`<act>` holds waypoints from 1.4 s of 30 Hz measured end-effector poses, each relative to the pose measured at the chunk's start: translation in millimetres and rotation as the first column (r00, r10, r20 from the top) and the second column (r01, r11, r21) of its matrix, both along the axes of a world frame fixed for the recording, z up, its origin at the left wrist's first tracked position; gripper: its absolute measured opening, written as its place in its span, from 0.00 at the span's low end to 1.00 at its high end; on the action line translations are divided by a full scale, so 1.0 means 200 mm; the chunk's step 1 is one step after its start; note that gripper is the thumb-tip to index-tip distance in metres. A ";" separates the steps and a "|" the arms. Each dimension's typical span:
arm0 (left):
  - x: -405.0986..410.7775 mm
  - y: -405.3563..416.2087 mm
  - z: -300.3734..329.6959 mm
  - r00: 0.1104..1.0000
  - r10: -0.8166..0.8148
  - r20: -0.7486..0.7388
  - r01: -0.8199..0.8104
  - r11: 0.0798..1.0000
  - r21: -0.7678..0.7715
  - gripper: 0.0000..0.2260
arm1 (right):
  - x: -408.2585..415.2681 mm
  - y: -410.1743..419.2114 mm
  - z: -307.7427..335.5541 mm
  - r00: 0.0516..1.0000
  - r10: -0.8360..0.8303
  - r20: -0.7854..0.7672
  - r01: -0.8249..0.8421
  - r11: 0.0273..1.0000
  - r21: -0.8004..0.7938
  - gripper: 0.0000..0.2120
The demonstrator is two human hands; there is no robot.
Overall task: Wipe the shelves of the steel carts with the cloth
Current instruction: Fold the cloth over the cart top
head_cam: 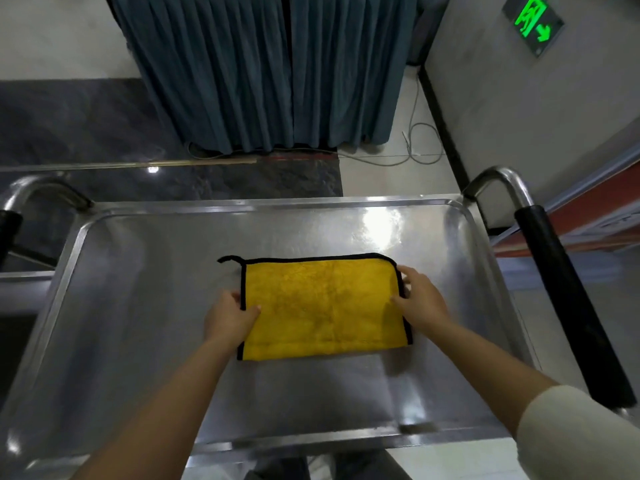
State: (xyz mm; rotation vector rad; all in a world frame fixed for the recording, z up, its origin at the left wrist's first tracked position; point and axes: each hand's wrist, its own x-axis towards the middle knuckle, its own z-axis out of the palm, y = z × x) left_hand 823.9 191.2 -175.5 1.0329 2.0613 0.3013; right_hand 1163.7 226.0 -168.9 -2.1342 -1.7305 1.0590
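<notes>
A yellow cloth (323, 308) with black edging lies folded flat in the middle of the steel cart's top shelf (138, 306). My left hand (228, 317) pinches the cloth's left edge, thumb on top. On the opposite side, my right hand (420, 299) holds the right edge, with its thumb on the yellow face and fingers curled round the black trim. A small black hanging loop sticks out at the cloth's far left corner.
The cart's raised rim runs all round the shelf. Curved steel handles with black grips stand at the right (561, 289) and left (8, 230). Blue curtains (270, 71) hang beyond the cart. A loose cable (420, 143) lies on the floor. A wall stands at the right.
</notes>
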 end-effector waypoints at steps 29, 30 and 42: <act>1.04 0.10 0.29 0.790 -0.518 0.327 0.475 0.855 0.206 0.18 | 0.04 -0.12 0.32 0.768 -0.372 -0.521 0.215 0.917 -0.337 0.17; 1.08 0.09 0.27 0.785 -0.522 0.333 0.478 0.853 0.212 0.18 | 0.06 -0.12 0.31 0.754 -0.383 -0.533 0.217 0.912 -0.348 0.16; 0.94 0.00 0.05 0.893 -0.442 0.083 0.434 0.896 0.096 0.18 | 0.10 -0.09 0.13 0.810 -0.348 -0.471 0.224 0.927 -0.299 0.31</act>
